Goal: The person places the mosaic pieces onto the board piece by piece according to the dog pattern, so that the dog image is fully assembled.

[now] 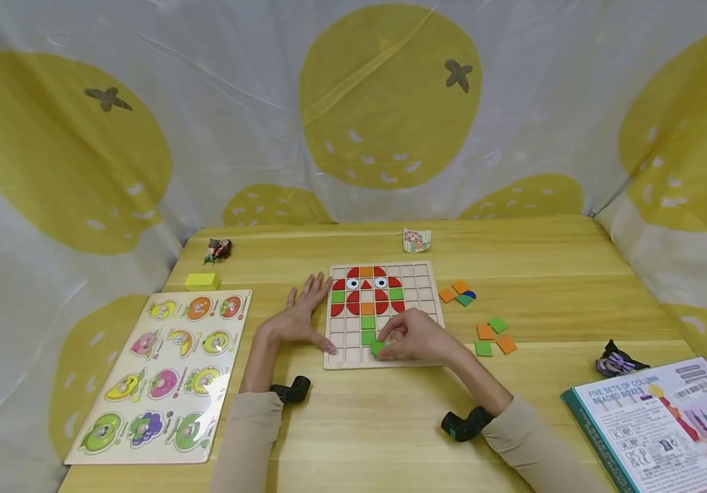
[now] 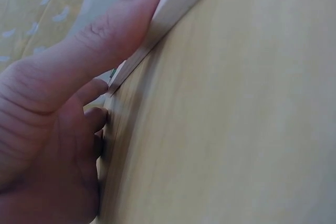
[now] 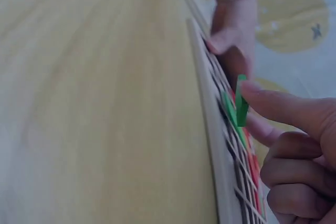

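Note:
A wooden grid board [image 1: 347, 339] lies on the table, partly filled with red, orange, white and green pieces that form an owl-like figure with two eyes. My right hand [image 1: 417, 337] pinches a green square tile [image 3: 241, 100] between thumb and finger, tilted just above the board's lower middle cells. Directly behind it, two green squares [image 1: 368, 322] sit in a column. My left hand [image 1: 296, 316] rests at the board's left side with fingers spread. Its thumb [image 2: 100, 43] touches the board's edge near the front left corner.
Loose orange and green tiles [image 1: 484, 332] lie right of the board, with more beside a blue piece [image 1: 471, 295]. A fruit puzzle board [image 1: 162, 363] and yellow block [image 1: 202, 281] are at left. A pattern card [image 1: 417, 240] stands behind; a boxed toy [image 1: 655, 424] sits front right.

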The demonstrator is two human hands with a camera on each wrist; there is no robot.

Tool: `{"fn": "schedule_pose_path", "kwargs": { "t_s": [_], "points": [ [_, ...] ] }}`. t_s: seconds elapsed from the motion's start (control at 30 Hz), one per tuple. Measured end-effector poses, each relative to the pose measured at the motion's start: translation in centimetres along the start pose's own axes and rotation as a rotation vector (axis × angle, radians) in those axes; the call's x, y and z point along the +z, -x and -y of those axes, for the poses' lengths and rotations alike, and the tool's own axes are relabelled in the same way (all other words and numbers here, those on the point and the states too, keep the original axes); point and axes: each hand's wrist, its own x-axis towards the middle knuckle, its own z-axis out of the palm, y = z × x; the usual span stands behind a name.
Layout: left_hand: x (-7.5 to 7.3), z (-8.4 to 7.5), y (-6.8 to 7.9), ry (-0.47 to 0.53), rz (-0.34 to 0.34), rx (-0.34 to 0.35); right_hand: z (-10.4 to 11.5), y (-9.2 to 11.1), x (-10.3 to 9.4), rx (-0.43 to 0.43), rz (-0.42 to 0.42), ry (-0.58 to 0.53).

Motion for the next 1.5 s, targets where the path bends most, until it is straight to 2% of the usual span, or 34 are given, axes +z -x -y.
{"fn": "schedule_pose_path", "kwargs": {
  "t_s": [0.13,0.27,0.5,0.77,0.87,0.97,1.1,1.23,1.33,1.5],
  "points": [
    [-0.1,-0.1,0.0,-0.001,0.001,-0.007,1.3,-0.2,1.6,-0.015,-0.056,0.114],
    [-0.1,0.0,0.0,-0.002,0.0,-0.005,1.7,-0.1,2.0,-0.012,-0.089,0.171],
    [0.1,0.2,-0.1,-0.004,-0.006,-0.005,1.1,-0.1,1.5,-0.066,-0.009,0.054],
    [0.0,-0.1,-0.2,-0.001,0.007,-0.002,0.8,-0.5,1.4,-0.076,0.011,0.03],
    [0.0,0.0,-0.3,0.002,0.009,0.008,0.7,-0.2,0.3,-0.084,0.023,0.041],
    [0.0,0.1,-0.2,0.005,0.005,0.011,0.4,0.5,-2.2,-0.065,-0.02,0.043],
    [0.0,0.3,-0.1,0.014,-0.002,0.015,-1.3,1.5,-6.6,0.002,-0.182,0.067],
    [0.1,0.3,-0.2,0.019,0.0,0.021,-4.0,2.1,-9.9,0.126,-0.35,0.124],
    [0.0,0.2,-0.1,0.011,-0.002,0.016,-5.5,2.0,-11.1,0.225,-0.409,0.123],
    [0.0,0.1,0.0,0.002,-0.002,0.013,-6.2,1.3,-11.2,0.332,-0.42,0.093]
  ]
}}
